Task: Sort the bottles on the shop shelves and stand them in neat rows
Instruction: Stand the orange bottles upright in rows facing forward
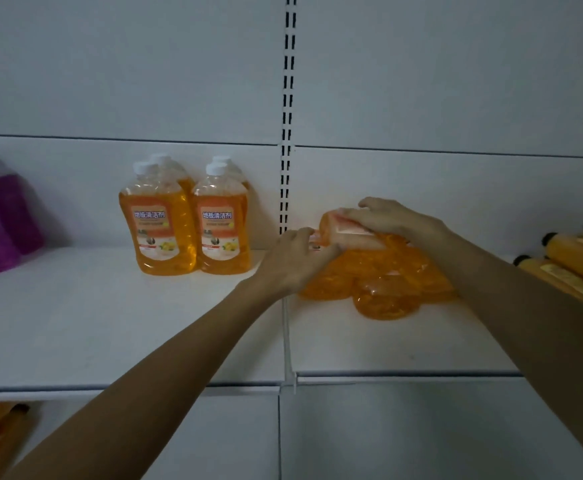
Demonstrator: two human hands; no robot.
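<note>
the top bottle (343,235) lay on its side on a heap of orange bottles (383,289), on the right bay of the shelf (110,323), just right of the slotted post (288,133). the right hand (392,220) was curled over it from above and gripped it. the left hand (293,261) had fingers and thumb closed round its near-left end.

the step looked like lifting this one clear to stand it up. it was best raised straight off the heap so the smooth, rounded bottles beneath did not roll, then turned cap-up and set flush beside the standing orange bottles (186,220) to the left, label forward.

those four stood two deep, white caps up, each label (218,233) reading 地板清洁剂; the smaller print was too fine to read. purple bottles (2,220) stood at far left, and yellow bottles with black caps (574,258) lay at right.
</note>
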